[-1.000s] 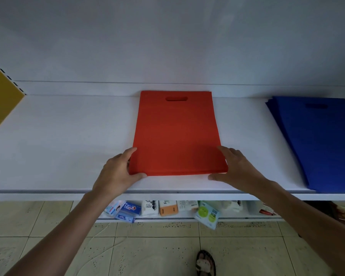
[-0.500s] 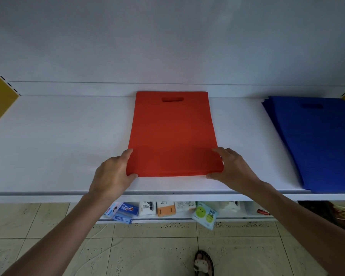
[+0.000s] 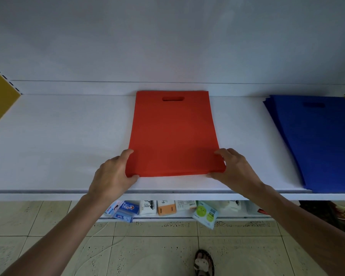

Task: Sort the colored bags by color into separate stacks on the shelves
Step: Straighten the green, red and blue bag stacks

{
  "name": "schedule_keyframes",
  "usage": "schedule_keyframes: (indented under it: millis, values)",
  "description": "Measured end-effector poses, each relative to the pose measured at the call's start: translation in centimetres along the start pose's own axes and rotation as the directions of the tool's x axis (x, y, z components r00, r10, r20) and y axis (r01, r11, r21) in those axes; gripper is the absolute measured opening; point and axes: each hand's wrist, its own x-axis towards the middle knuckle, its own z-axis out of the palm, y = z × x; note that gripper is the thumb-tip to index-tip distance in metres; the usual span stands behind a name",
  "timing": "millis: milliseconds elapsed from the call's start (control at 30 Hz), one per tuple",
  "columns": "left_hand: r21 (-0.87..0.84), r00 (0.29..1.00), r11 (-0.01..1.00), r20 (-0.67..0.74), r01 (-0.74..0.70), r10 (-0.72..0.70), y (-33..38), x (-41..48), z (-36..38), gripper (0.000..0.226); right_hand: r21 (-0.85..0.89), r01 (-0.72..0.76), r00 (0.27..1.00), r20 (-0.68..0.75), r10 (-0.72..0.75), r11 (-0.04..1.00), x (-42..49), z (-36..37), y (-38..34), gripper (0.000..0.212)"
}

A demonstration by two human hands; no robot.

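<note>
bare shelf lies open between red bags and blue stack.

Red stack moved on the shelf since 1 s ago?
No. Red stack keeps the same gap to the blue stack and shelf lip.
</note>
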Motion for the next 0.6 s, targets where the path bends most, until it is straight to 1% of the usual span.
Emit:
schedule_keyframes:
  millis: [100, 167, 200, 233, 267, 333, 367, 433, 467, 500, 567, 600]
  values:
    - [0.012, 1.000, 1.000, 0.004, 0.003, -0.004, 0.2, -0.2, -0.1, 0.079, -0.004, 0.019, 1.000, -0.006, -0.019, 1.000, 0.0, -0.1, 0.1, 0.061]
    - [0.023, 0.999, 0.999, 0.010, 0.036, -0.036, 0.3, -0.1, -0.1, 0.084, -0.003, 0.018, 1.000, 0.015, -0.018, 1.000, 0.1, -0.3, 0.2, 0.061]
    - [-0.008, 0.998, 0.998, 0.012, 0.062, -0.062, 0.4, -0.1, -0.2, 0.086, 0.019, 0.009, 1.000, 0.024, -0.009, 1.000, 0.1, -0.6, 0.1, 0.063]
    - [-0.089, 0.995, 0.991, 0.029, 0.099, -0.096, 0.6, -0.1, -0.3, 0.085, 0.072, -0.014, 1.000, 0.022, 0.013, 0.997, 0.3, -0.8, -0.1, 0.065]
    - [-0.224, 0.991, 0.966, 0.050, 0.129, -0.121, 1.0, -0.1, -0.4, 0.082, 0.153, -0.053, 0.999, 0.013, 0.052, 0.987, 0.5, -0.9, -0.4, 0.065]
    - [-0.485, 0.986, 0.858, 0.101, 0.167, -0.135, 2.3, 0.0, -0.5, 0.072, 0.344, -0.128, 0.990, -0.005, 0.138, 0.930, 1.0, -0.7, -1.1, 0.056]
    - [-0.537, 0.984, 0.825, 0.123, 0.176, -0.130, 2.8, 0.1, -0.4, 0.069, 0.425, -0.147, 0.986, -0.007, 0.165, 0.893, 1.2, -0.4, -1.4, 0.050]
    - [-0.543, 0.983, 0.821, 0.140, 0.175, -0.117, 3.3, 0.4, -0.2, 0.066, 0.530, -0.151, 0.985, 0.015, 0.169, 0.834, 1.3, 0.0, -1.7, 0.041]
    - [-0.528, 0.984, 0.833, 0.142, 0.168, -0.109, 3.3, 0.5, -0.2, 0.067, 0.564, -0.154, 0.986, 0.035, 0.163, 0.811, 1.3, 0.0, -1.7, 0.040]
    - [-0.498, 0.981, 0.849, 0.160, 0.177, -0.110, 2.9, 0.6, 0.1, 0.069, 0.590, -0.165, 0.985, 0.063, 0.158, 0.791, 1.3, -0.2, -1.4, 0.044]
    - [-0.423, 0.974, 0.883, 0.184, 0.201, -0.134, 2.2, 0.7, 0.5, 0.079, 0.634, -0.216, 0.976, 0.124, 0.178, 0.742, 1.4, -0.7, -0.6, 0.069]
    - [-0.383, 0.972, 0.900, 0.183, 0.208, -0.147, 1.9, 0.6, 0.7, 0.082, 0.640, -0.245, 0.969, 0.145, 0.198, 0.728, 1.6, -0.9, -0.1, 0.077]
